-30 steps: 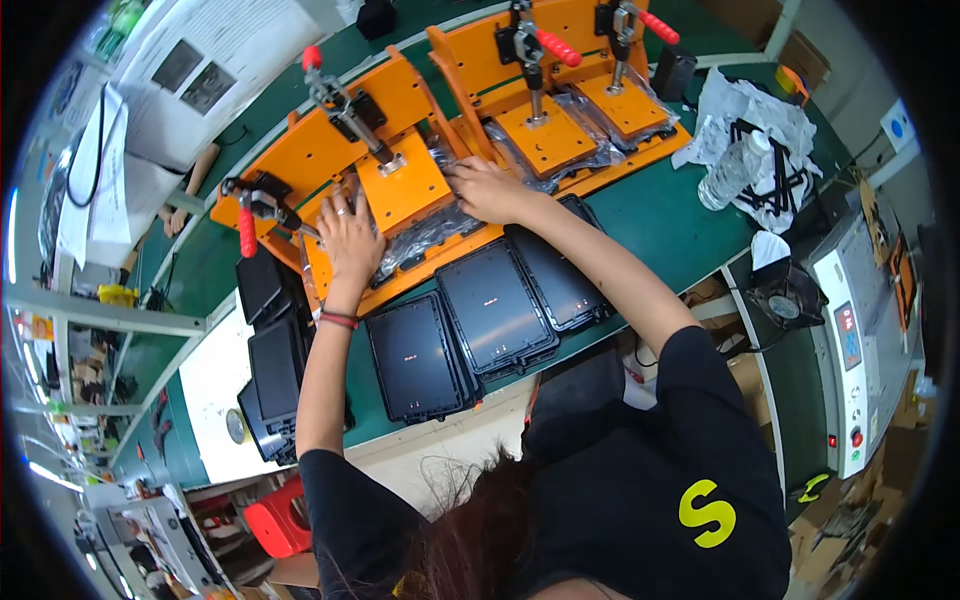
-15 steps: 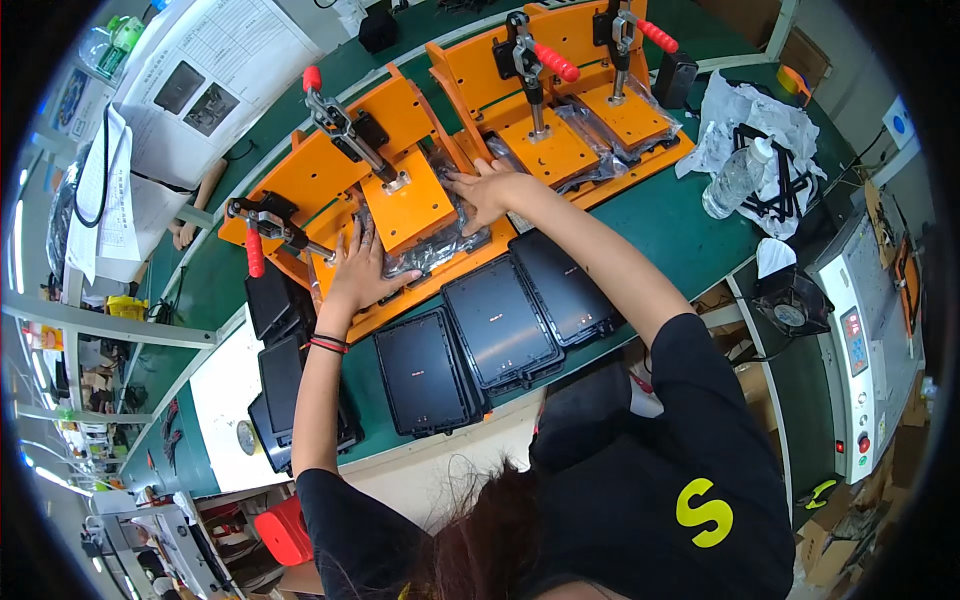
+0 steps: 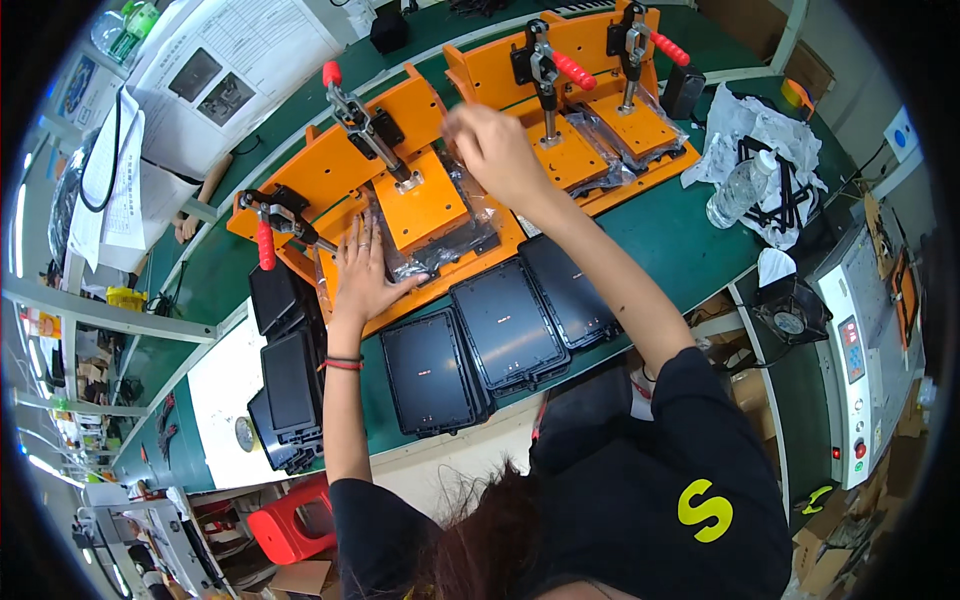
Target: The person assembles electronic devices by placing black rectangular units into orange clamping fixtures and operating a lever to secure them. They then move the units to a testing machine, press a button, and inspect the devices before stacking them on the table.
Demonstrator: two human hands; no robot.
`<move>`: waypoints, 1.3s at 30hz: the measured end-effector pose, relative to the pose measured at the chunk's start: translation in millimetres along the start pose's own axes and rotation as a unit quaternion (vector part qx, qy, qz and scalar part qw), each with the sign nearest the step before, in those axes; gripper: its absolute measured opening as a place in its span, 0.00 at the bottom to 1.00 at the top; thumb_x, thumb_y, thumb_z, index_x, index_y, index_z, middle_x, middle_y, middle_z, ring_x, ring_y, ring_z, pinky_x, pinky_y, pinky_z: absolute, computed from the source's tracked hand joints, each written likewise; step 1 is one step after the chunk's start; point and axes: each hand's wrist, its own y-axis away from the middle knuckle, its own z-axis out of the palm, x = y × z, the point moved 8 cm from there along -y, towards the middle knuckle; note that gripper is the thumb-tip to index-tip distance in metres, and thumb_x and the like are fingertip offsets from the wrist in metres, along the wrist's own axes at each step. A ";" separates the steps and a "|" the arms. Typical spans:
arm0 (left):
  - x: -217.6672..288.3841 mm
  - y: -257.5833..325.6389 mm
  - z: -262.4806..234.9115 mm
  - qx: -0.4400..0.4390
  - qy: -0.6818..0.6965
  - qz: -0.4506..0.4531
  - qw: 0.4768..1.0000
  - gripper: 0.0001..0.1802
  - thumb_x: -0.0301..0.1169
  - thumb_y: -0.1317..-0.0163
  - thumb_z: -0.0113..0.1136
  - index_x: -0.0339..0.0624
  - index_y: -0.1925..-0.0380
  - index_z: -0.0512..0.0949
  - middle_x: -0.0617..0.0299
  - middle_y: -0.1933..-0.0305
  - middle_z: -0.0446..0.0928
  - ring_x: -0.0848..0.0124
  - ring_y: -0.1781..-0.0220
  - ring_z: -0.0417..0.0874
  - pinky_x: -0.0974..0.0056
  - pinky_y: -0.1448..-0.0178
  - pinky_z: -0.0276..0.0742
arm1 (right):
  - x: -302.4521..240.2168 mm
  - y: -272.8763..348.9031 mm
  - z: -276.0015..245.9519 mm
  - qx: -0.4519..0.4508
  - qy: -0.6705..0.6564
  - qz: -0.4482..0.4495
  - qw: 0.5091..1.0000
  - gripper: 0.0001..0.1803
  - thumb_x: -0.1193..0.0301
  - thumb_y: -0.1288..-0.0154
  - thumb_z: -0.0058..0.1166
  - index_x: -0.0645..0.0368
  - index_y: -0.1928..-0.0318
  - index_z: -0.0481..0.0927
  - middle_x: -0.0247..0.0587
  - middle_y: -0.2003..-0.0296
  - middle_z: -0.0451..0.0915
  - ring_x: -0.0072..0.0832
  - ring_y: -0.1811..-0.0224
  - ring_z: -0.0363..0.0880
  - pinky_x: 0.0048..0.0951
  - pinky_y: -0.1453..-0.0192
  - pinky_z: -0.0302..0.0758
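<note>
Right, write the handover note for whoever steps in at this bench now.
Left hand: open, flat on the bagged black part in the near orange clamp jig.
Right hand: raised over the jig's right side; grip cannot be made out.
Far orange jig: bagged parts lie under both red-handled clamps.
Three black trays lie along the table's near edge, with more stacked to the left.
Left: the near jig's part is not yet seen clamped.

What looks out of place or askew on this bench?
Little stands out. A plastic bottle lies on its side on crumpled white wrapping at the bench's right end; the black trays sit in a neat row.
</note>
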 end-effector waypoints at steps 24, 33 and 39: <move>43.2 179.1 -115.9 0.266 0.446 -0.199 0.831 0.38 0.56 0.30 0.29 0.32 0.34 0.53 0.44 0.34 0.59 0.56 0.31 0.60 0.52 0.29 0.52 | -128.3 -136.9 58.2 -0.064 -0.224 -0.141 0.962 0.22 0.52 0.36 0.50 0.60 0.70 0.82 0.40 0.81 0.78 0.23 0.77 0.77 0.28 0.71 0.71; 76.3 162.9 -114.3 0.239 0.495 -0.141 0.823 0.38 0.57 0.30 0.30 0.35 0.35 0.56 0.46 0.35 0.62 0.58 0.31 0.61 0.53 0.30 0.54 | -113.4 -53.6 110.7 -0.263 -0.063 -0.169 0.948 0.23 0.56 0.37 0.51 0.65 0.78 0.80 0.51 0.85 0.74 0.38 0.84 0.72 0.36 0.75 0.66; 89.4 153.4 -104.6 0.401 0.614 -0.156 0.662 0.28 0.49 0.29 0.35 0.34 0.47 0.68 0.51 0.46 0.71 0.62 0.43 0.71 0.56 0.37 0.63 | -170.5 100.2 41.2 -0.150 -0.004 -0.381 0.912 0.16 0.61 0.40 0.50 0.58 0.79 0.75 0.46 0.83 0.77 0.41 0.81 0.78 0.43 0.78 0.72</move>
